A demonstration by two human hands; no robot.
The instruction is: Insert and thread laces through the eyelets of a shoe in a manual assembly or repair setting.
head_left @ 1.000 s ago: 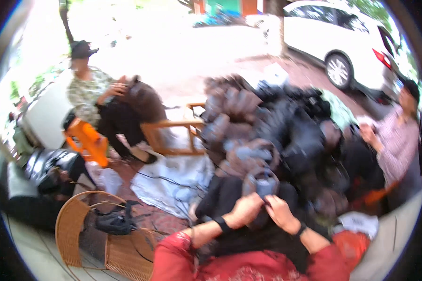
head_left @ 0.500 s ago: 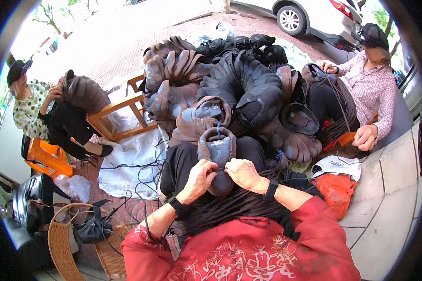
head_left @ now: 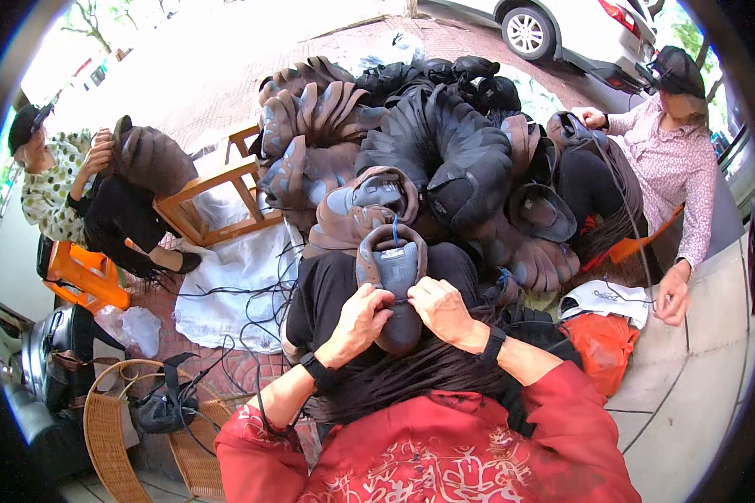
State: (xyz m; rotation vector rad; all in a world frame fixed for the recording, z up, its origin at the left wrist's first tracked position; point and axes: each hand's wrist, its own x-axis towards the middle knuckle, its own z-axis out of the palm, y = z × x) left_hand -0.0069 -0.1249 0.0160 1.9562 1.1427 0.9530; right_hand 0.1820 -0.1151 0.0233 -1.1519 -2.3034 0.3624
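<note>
A large heap of brown and black shoe uppers (head_left: 428, 142) fills the middle of the view, spilling toward the person wearing the camera. To the left lies a white sheet (head_left: 226, 285) tangled with thin cords, beside a wooden frame (head_left: 218, 197); a wicker basket (head_left: 109, 436) at lower left holds a dark bag. At right, an orange bag (head_left: 604, 352) sits under a white one. Two other people sit at the edges, handling uppers. Centre, just ahead of the chest, one brown shoe upper (head_left: 392, 277) stands with its long axis pointing away, sole side facing up. The left hand (head_left: 362, 323) and right hand (head_left: 439, 310) both grip its near end from opposite sides, equally close, fingers curled closed around it.
</note>
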